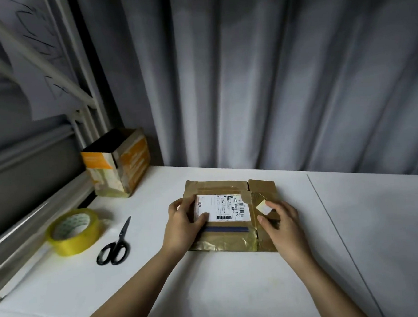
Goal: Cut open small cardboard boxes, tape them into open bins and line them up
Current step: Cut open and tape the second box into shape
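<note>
Here, at the centre of the frame, a flattened cardboard box (227, 212) with a shipping label lies on the white counter (210, 280). The left hand (182, 225) presses its left edge, thumb on the label; the right hand (280, 221) rests relaxed, fingers spread, on its right flap, neither grip pinching anything. It seems the box is being readied; cutting would call for the scissors (116, 245) at lower left, beside a yellow tape roll (73, 231). A finished bin (117, 161) stands at upper left, near grey curtains (284, 80).

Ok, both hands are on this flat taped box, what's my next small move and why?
Probably reach the left hand for the scissors lying just left of the box: tape still seals it, and the right hand resting on it can hold it steady.
</note>
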